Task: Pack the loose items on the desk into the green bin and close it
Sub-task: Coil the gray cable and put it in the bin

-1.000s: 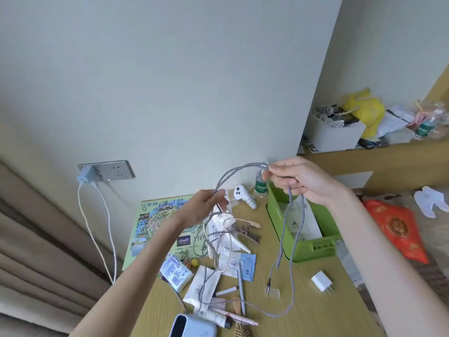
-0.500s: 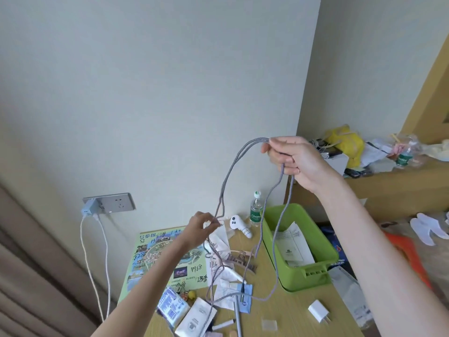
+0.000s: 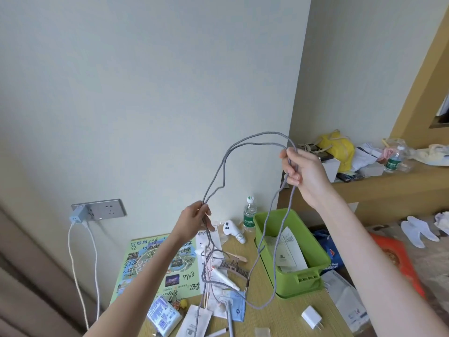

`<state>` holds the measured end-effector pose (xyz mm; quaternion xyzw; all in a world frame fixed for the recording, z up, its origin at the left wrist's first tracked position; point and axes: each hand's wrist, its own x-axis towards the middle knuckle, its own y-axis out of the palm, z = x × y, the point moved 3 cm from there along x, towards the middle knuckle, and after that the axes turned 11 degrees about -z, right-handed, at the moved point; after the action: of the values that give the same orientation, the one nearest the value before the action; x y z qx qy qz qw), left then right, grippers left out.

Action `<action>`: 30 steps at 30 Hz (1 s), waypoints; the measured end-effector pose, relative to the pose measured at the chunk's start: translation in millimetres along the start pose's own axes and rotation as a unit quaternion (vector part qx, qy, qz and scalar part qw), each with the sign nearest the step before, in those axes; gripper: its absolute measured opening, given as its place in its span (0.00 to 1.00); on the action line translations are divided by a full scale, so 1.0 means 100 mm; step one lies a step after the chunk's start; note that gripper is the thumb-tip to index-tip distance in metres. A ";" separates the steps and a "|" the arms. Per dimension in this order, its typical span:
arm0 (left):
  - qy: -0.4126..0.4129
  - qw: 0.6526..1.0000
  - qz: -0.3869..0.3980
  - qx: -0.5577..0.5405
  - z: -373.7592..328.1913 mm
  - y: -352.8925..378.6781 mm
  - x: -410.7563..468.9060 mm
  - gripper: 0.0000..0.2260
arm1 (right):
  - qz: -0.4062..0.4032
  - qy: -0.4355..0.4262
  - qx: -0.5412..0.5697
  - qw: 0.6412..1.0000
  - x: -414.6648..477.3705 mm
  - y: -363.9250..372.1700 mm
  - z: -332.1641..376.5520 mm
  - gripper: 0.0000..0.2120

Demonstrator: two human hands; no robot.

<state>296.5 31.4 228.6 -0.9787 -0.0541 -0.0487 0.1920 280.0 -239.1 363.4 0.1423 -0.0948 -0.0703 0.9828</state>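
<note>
A long grey braided cable (image 3: 220,173) hangs in the air between both hands, well above the desk. My right hand (image 3: 301,172) grips it high up; from there loops drop past the green bin (image 3: 313,249) toward the desk. My left hand (image 3: 194,221) pinches the strands lower down, over the pile of loose items. The open green bin stands at the desk's right side with folded paper leaflets (image 3: 289,249) inside. A white charger plug (image 3: 311,316), a white controller (image 3: 232,230), a tube (image 3: 224,278) and paper packets lie loose on the desk.
A green printed map (image 3: 155,261) covers the desk's left part. A small water bottle (image 3: 249,214) stands by the wall. A wall socket (image 3: 102,209) holds a plugged adapter with white leads. A cluttered wooden shelf (image 3: 388,183) runs to the right. An orange bag (image 3: 396,259) lies below it.
Both hands hold the grey cable as before. My right hand has stayed high and my left hand has risen a little, drawing more cable up off the pile. The view has shifted slightly.
</note>
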 end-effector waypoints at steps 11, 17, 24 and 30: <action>0.065 0.997 -0.004 -0.046 -1.03 -0.18 0.12 0.11 | 0.011 0.069 -0.027 0.997 0.09 0.06 -0.44 0.07; 0.158 0.974 0.071 0.147 -1.21 0.08 -0.02 0.12 | 0.068 0.089 -0.057 0.992 -0.03 0.40 -0.56 0.20; 0.190 0.955 0.080 0.211 -1.08 0.29 -0.10 0.12 | 0.033 0.041 -0.101 0.994 -0.04 0.46 -0.63 0.11; 0.169 0.959 0.130 0.188 -0.53 0.41 -0.09 0.06 | -0.002 0.118 0.060 0.991 0.00 0.30 -0.75 0.15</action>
<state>288.6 -27.5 261.6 -0.9011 0.0989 -0.1770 0.3834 298.5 -190.8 301.4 0.2088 0.0178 -0.0489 0.9766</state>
